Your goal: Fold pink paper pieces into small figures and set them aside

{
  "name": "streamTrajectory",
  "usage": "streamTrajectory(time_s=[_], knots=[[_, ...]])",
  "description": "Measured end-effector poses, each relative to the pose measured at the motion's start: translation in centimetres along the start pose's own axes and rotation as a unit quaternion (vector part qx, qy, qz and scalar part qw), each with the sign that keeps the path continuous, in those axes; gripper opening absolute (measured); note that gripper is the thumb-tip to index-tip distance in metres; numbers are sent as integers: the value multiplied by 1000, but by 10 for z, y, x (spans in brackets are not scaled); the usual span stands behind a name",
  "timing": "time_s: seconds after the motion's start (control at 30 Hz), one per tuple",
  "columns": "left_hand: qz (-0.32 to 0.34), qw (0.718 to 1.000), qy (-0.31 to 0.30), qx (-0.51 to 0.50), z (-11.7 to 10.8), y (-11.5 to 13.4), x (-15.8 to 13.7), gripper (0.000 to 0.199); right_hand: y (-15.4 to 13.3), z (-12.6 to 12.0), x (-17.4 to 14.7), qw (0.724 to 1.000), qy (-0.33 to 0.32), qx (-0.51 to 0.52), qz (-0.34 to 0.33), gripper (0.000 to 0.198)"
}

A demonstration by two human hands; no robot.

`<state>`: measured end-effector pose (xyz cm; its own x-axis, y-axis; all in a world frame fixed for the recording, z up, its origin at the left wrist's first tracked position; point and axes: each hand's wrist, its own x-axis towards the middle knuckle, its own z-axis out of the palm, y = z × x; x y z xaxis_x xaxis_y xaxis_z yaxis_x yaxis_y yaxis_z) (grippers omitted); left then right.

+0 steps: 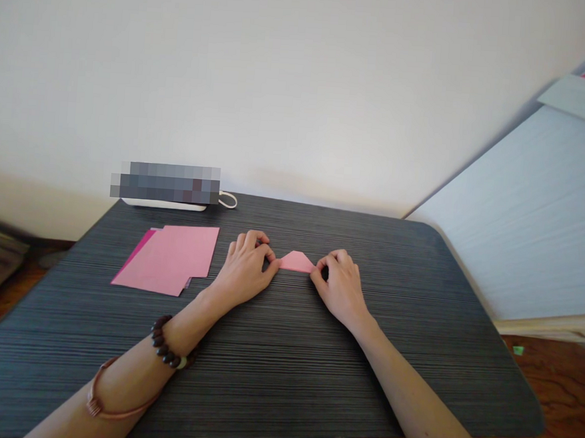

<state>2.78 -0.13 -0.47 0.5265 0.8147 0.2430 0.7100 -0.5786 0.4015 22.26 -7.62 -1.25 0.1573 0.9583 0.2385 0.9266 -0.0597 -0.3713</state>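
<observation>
Head view shows the folded paper [297,262] near the centre of the frame, on the table [261,377] or just over it; I cannot tell which. The left hand [243,269] pinches its left corner and the right hand [340,286] pinches its right corner, probably so that the lower edge is straight and does not slip. Pink sheets [174,261] lie at centre left, perhaps to be near but not in the way.
</observation>
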Motion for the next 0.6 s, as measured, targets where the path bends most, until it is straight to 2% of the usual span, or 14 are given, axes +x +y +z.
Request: streamTrajectory(time_s=[0.6], knots=[[-36,999,-3,-14,2,-3,-1,21,5,-4,1,1000,-20,17,1,17]])
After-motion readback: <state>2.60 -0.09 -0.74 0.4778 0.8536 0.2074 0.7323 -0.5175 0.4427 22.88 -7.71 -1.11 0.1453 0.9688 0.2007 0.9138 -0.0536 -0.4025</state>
